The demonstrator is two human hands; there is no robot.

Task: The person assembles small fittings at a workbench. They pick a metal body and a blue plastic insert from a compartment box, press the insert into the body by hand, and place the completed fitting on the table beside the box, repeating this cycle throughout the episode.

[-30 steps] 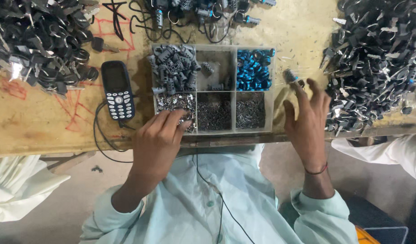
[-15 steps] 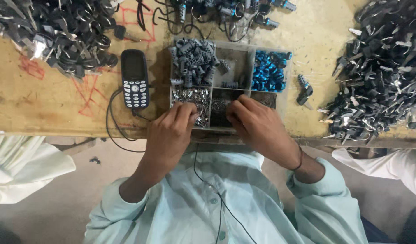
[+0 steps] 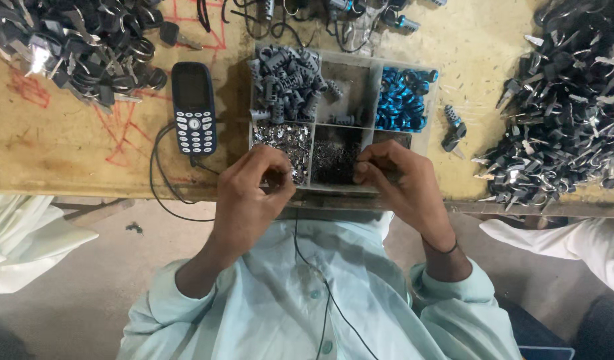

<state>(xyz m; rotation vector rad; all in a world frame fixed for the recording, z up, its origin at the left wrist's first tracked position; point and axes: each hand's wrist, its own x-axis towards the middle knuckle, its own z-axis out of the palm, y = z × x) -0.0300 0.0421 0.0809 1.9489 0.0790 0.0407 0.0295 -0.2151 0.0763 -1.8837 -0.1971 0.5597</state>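
Clear plastic compartment tray (image 3: 373, 100): left hand (image 3: 253, 193) pinches closed over small silvery parts (image 3: 283, 140); right hand (image 3: 403, 183) curls, contents unclear. Probably picking parts; assembly needs fine alignment.

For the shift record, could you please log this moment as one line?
left hand: over silver-parts bin | right hand: over dark-parts bin | parts tray: on bench | phone: beside tray

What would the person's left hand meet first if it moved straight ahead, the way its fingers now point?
Probably the small shiny metal parts in the near-left compartment of the divided parts tray. The left hand hovers at that compartment's near edge; height above it is unclear.
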